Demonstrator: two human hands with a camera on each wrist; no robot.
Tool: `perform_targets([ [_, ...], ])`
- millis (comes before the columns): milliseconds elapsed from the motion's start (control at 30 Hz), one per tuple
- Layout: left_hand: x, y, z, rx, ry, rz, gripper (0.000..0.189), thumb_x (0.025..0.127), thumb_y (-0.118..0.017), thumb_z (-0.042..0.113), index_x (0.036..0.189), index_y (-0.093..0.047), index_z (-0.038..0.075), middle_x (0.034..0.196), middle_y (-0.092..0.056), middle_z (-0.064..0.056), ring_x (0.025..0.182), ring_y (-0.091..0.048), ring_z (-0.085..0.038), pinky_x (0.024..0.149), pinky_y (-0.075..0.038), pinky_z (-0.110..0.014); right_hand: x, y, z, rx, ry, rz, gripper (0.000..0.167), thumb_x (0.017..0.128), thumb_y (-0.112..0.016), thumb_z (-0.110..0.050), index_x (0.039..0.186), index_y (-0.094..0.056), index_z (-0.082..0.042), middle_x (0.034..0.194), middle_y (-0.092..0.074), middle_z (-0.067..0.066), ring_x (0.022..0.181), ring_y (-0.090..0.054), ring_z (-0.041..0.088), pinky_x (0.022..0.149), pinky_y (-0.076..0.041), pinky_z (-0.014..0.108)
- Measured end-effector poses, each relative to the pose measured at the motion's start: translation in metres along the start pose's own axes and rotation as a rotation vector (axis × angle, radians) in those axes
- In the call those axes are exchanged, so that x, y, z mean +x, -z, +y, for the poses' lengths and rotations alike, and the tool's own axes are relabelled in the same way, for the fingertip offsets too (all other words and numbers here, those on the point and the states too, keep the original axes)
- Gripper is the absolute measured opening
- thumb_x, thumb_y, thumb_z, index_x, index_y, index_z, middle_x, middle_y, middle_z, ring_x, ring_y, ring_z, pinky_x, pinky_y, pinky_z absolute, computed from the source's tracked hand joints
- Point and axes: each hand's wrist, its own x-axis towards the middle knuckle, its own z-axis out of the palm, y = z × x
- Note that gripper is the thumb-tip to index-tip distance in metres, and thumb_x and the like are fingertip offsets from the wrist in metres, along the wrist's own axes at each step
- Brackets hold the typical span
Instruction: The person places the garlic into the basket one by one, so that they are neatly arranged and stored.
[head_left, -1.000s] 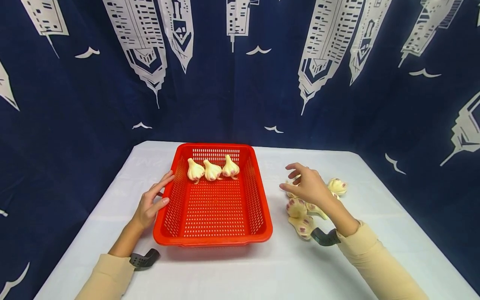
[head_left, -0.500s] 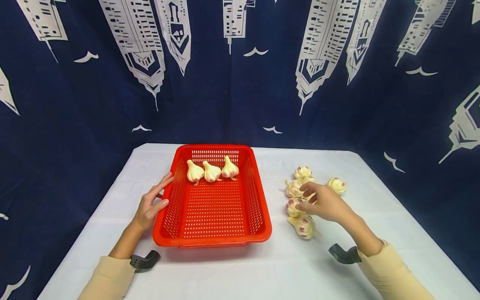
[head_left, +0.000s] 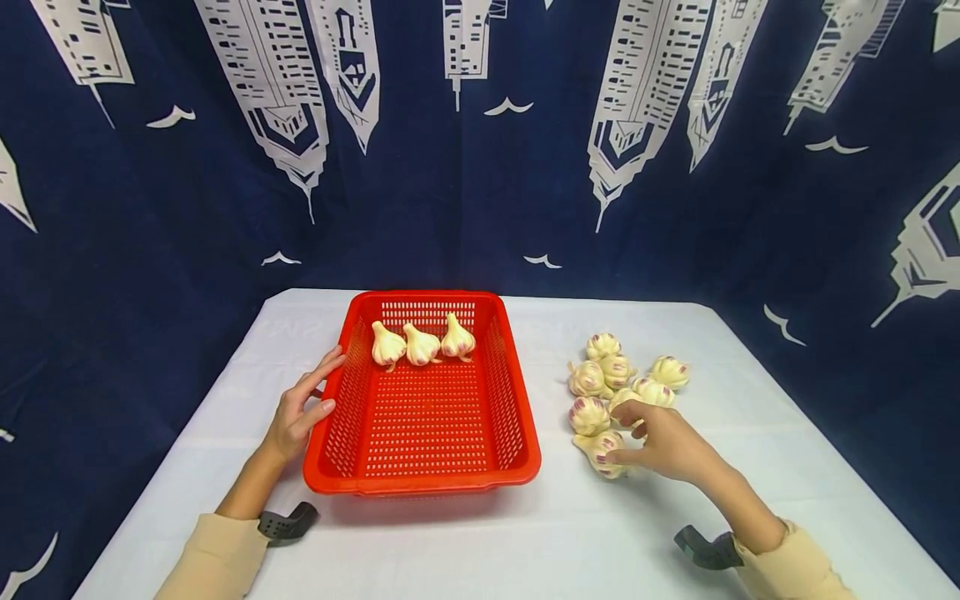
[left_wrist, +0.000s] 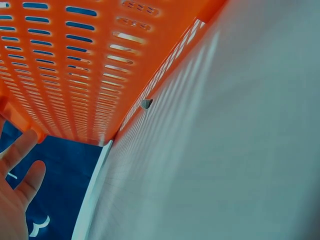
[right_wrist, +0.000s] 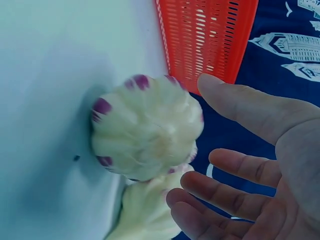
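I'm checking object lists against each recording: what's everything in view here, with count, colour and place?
Basket: one, red, middle of the table.
Garlic bulbs in the basket: three, cream with purple tinges, in a row at the far end.
Garlic bulbs on the table: at least eight, cream with purple patches, clustered right of the basket; the hand may hide more.
Table: one, white surface, under everything.
Backdrop: one, dark blue with white building and bird prints, behind the table.
Wrist devices: two, dark, one at each wrist.
Sleeves: two, beige, one per arm.
Left hand: one, bare, at the basket's left rim.
Right hand: one, bare, at the nearest bulbs.
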Motion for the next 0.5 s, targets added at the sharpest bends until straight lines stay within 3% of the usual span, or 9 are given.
perform_targets([
  [233, -0.001, 0.0, 0.0, -0.005, 0.003, -0.002, 0.06, 0.08, -0.051, 0.008, 0.138, -0.054, -0.002, 0.15, -0.043, -0.018, 0.126, -0.046, -0.007, 0.078, -0.04, -0.025, -0.007, -0.011, 0.004, 0.005, -0.025, -0.008, 0.057, 0.069, -0.09, -0.027, 0.112, -0.066, 0.0, 0.108, -0.068, 0.011, 0.087, -0.063, 0.025, 0.068, -0.053, 0.033],
  [500, 0.0, 0.0, 0.0, 0.001, 0.005, -0.001, 0.06, 0.079, -0.051, 0.009, 0.138, -0.054, -0.003, 0.15, -0.043, -0.018, 0.123, -0.047, -0.008, 0.077, -0.04, -0.026, -0.012, -0.021, 0.007, 0.031, -0.064, 0.029, 0.068, 0.067, -0.09, -0.032, 0.119, -0.064, 0.003, 0.117, -0.067, 0.016, 0.089, -0.063, 0.024, 0.072, -0.053, 0.036],
])
